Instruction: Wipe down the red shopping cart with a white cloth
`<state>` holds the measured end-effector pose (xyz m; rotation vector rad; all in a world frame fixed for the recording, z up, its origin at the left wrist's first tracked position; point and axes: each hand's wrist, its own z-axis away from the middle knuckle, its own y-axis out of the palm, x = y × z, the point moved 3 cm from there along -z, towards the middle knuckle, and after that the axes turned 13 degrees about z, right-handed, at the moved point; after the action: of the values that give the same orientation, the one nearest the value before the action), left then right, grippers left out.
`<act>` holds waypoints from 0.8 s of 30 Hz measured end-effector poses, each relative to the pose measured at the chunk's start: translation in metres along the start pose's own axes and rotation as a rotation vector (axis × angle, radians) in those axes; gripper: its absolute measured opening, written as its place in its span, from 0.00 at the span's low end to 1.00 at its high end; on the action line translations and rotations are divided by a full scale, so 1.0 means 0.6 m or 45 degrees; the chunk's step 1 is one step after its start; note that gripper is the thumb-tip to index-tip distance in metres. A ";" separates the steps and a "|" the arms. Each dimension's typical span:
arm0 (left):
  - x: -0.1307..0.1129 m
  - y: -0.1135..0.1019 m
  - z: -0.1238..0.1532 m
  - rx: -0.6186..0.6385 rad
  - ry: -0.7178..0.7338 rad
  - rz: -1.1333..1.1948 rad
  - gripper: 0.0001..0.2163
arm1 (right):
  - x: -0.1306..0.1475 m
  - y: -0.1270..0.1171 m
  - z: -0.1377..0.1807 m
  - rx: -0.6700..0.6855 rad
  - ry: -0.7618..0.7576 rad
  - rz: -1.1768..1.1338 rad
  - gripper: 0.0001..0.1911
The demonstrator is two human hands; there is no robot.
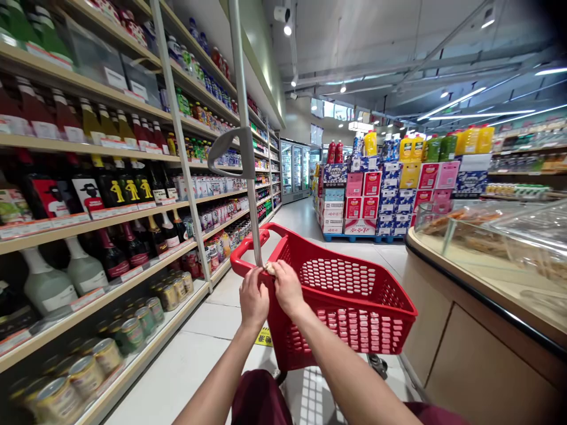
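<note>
A red plastic shopping cart with perforated sides stands in front of me; no goods show in its basket. From its near left end rises a grey metal pole with a grey loop handle. My left hand is at the cart's rim by the pole's foot, its fingers bent and close together; what they grip is hidden. Right beside it, my right hand pinches a small crumpled whitish wad, perhaps tissue or cloth, against the rim near the pole.
Shelves of bottles and cans line the left. Stacked drink cartons stand on a blue pallet ahead. A glass-topped food counter runs close along the right. Fridges stand at the far end; a yellow floor sign lies below the cart.
</note>
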<state>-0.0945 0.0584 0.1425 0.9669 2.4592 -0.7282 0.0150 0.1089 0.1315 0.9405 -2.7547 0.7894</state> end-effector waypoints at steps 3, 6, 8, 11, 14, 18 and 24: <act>-0.003 0.005 0.019 0.160 0.152 -0.242 0.19 | -0.010 0.002 0.033 0.040 -0.132 0.025 0.23; -0.013 0.019 0.040 0.272 0.230 -0.375 0.21 | -0.082 -0.041 0.096 0.044 -0.274 0.103 0.24; -0.022 0.033 0.049 0.332 0.274 -0.425 0.23 | -0.129 -0.065 0.127 -0.010 -0.224 0.227 0.27; -0.034 0.061 0.057 0.442 0.342 -0.476 0.26 | -0.140 -0.057 0.135 -0.022 -0.115 0.328 0.27; -0.034 0.083 0.058 0.526 0.346 -0.553 0.27 | -0.109 -0.026 0.118 0.029 -0.150 0.300 0.24; -0.021 0.090 0.058 0.627 0.367 -0.644 0.28 | -0.168 -0.060 0.138 0.068 -0.178 0.333 0.23; -0.047 0.128 0.088 0.738 0.384 -0.657 0.30 | -0.312 -0.153 0.195 -0.099 0.196 0.509 0.25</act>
<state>-0.0114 0.0610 0.0915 0.6427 2.8622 -1.6397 0.2248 0.0873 0.0198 0.3000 -2.8441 0.7612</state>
